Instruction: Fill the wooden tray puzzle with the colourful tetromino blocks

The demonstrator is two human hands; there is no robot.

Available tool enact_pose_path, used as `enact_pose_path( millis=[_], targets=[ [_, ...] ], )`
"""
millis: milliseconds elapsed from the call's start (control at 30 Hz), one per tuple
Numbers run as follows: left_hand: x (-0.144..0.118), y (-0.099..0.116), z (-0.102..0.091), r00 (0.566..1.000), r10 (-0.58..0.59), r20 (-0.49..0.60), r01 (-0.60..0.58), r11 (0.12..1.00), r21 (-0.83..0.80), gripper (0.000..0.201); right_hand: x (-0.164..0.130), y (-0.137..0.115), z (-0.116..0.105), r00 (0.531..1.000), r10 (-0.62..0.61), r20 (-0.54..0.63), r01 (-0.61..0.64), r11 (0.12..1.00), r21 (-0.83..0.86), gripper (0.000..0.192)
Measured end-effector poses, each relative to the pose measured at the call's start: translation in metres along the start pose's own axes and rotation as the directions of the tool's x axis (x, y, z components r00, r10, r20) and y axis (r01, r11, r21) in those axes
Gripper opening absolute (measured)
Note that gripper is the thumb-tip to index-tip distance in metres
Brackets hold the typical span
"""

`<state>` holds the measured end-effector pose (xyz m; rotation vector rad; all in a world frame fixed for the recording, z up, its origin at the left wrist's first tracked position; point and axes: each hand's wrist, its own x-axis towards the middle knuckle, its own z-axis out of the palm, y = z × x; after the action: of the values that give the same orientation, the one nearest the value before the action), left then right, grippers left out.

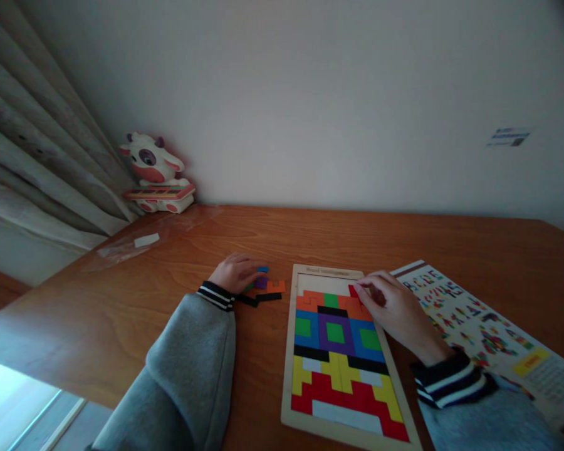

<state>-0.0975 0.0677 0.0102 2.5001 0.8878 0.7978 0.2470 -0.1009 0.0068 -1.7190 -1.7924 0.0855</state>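
Right fingers: the fingertips pinch a small red piece at the upper right of the filled area, just below centre of the frame.
Right hand: the right hand lies over the right edge of the puzzle board, its wrist in a striped cuff running toward the lower right.
Left fingers: curled down over a few loose pieces left of the board; whether they actually grasp one I cannot tell.
Left hand: the left hand rests palm down on the table, a grey sleeve trailing to the bottom left.
Loose pieces: blue, purple and orange bits show by the fingertips, with black pieces just below them.
Board: a pale wooden tray at lower centre, nearly filled with coloured blocks; a bare strip remains along its top.
Pattern sheet: a printed sheet lies just right of the board, partly under the right arm.
Upper left: a cow toy stands against the wall beside a curtain.
Below the toy: a clear plastic bag lies flat on the wood.
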Motion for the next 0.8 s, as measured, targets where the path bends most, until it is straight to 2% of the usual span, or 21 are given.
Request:
enact_pose_path(
  millis=[100,233,467,667,800],
  targets=[
    [-0.004,0.003,-0.006,0.984,0.083,0.154,-0.081,0.997,-0.017,0.024,0.000,0.000,0.000,1.000,-0.004,0.002,0.004,1.000,-0.006,0.021],
    [-0.006,0.005,-0.004,0.979,0.066,0.195,-0.065,0.998,-0.014,0.024,0.000,0.001,0.001,1.000,-0.007,-0.001,0.007,1.000,-0.004,0.022],
    [-0.004,0.002,0.003,0.996,0.034,0.083,-0.028,0.997,-0.074,0.025,0.000,0.001,0.001,1.000,0.008,-0.003,-0.008,1.000,0.000,0.021],
    [-0.001,0.008,0.006,0.994,0.064,0.093,-0.052,0.991,-0.125,0.027,0.000,-0.001,0.000,1.000,0.008,0.003,-0.008,1.000,0.006,0.022],
    [0.001,0.007,0.008,0.993,0.062,0.103,-0.055,0.996,-0.066,0.029,0.000,0.001,0.001,1.000,-0.005,-0.012,0.005,1.000,0.001,0.023]
  ],
)
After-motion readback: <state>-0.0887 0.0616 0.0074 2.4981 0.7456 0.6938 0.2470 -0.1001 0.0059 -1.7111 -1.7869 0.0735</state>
